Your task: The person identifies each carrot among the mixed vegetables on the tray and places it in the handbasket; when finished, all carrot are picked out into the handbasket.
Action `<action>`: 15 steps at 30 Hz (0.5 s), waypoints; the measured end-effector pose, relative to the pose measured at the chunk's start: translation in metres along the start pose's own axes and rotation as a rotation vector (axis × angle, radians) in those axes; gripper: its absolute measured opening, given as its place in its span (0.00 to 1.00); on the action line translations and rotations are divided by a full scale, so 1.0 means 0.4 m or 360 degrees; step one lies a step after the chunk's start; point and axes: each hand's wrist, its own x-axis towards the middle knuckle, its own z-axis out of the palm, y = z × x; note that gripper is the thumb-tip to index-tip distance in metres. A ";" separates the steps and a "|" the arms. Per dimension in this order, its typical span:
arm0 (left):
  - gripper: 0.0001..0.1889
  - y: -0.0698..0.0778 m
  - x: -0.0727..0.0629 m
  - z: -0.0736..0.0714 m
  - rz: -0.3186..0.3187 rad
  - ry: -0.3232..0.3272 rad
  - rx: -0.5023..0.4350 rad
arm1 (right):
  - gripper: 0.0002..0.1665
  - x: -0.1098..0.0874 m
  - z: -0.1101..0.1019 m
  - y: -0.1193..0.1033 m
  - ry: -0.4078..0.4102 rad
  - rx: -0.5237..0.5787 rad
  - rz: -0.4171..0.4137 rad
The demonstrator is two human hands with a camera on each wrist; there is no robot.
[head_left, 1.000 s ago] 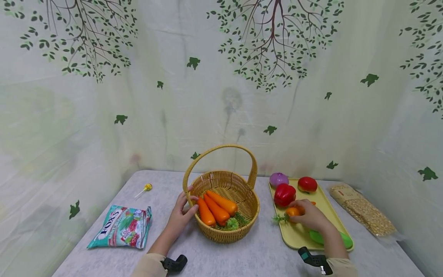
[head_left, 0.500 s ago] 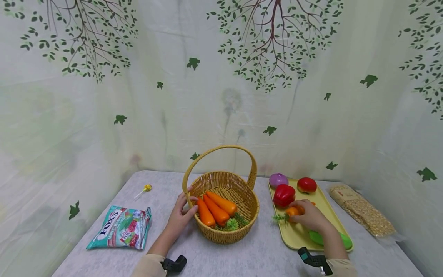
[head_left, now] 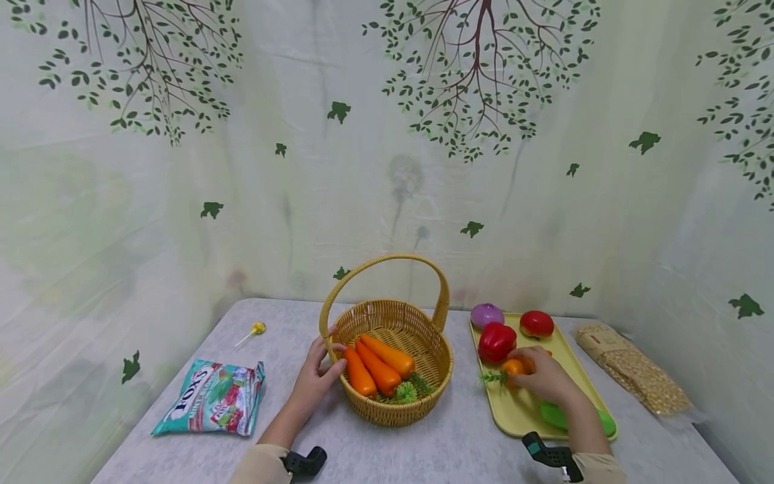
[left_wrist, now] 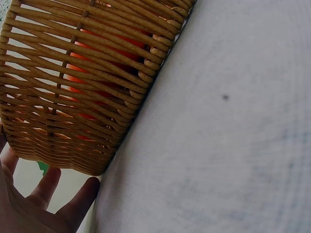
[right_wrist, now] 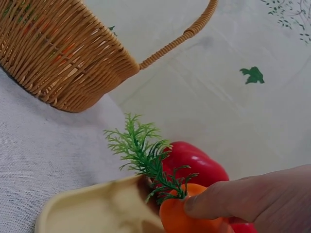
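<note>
My left hand (head_left: 320,370) grips the left rim of a round wicker basket (head_left: 381,413) by the foot of its handle; the left wrist view shows spread fingers (left_wrist: 77,206) by the woven wall. Inside the basket lie three orange carrots (head_left: 379,366) with green tops. Over a yellow tray (head_left: 514,420), my right hand (head_left: 547,376) pinches another carrot (right_wrist: 182,213) near its leafy green top (right_wrist: 150,160), thumb on the orange root; most of that root is hidden by the hand. Right beside it sits a red bell pepper (head_left: 497,341).
A tomato (head_left: 537,324), a purple onion (head_left: 486,314) and a green vegetable (head_left: 553,415) are on the tray. Right of it lies a clear bag of pale grains (head_left: 635,366). At left are a teal FOX'S candy bag (head_left: 211,398) and a yellow lollipop (head_left: 258,327).
The right hand and the carrot it pinches have shifted very slightly to the right. The left hand and the basket stay in place.
</note>
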 end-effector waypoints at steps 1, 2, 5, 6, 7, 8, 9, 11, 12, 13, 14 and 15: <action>0.14 0.000 0.000 0.001 -0.0003 0.0001 0.0003 | 0.25 -0.001 -0.001 -0.001 0.0009 0.0005 -0.0002; 0.14 0.000 0.000 0.001 -0.0008 0.0001 0.0004 | 0.25 -0.003 -0.003 -0.003 0.0018 0.0008 -0.0008; 0.13 0.002 -0.001 0.002 -0.0012 -0.0002 -0.0002 | 0.25 -0.007 -0.007 -0.008 0.0051 0.0033 -0.0009; 0.13 0.002 -0.001 0.002 -0.0010 -0.0003 -0.0001 | 0.26 -0.009 -0.009 -0.010 0.0062 0.0044 -0.0008; 0.13 0.001 -0.001 0.002 -0.0006 -0.0003 -0.0003 | 0.26 -0.010 -0.011 -0.012 0.0074 0.0060 -0.0007; 0.13 0.000 -0.001 0.002 -0.0004 -0.0003 -0.0005 | 0.26 -0.011 -0.013 -0.013 0.0089 0.0072 -0.0020; 0.13 0.000 -0.001 0.001 0.0001 -0.0004 -0.0008 | 0.26 -0.011 -0.014 -0.013 0.0109 0.0078 -0.0037; 0.13 -0.001 0.000 0.001 0.0011 -0.0001 -0.0009 | 0.26 -0.012 -0.020 -0.015 0.0142 0.0095 -0.0080; 0.13 -0.002 0.000 0.001 0.0013 0.0000 -0.0010 | 0.26 -0.013 -0.023 -0.017 0.0157 0.0101 -0.0106; 0.13 -0.002 0.000 0.001 0.0013 0.0001 -0.0010 | 0.26 -0.013 -0.027 -0.019 0.0174 0.0104 -0.0131; 0.13 -0.002 -0.001 0.001 0.0013 0.0002 -0.0012 | 0.26 -0.014 -0.030 -0.021 0.0188 0.0106 -0.0157; 0.13 -0.002 -0.001 0.001 0.0013 0.0001 -0.0013 | 0.26 -0.015 -0.033 -0.024 0.0199 0.0114 -0.0172</action>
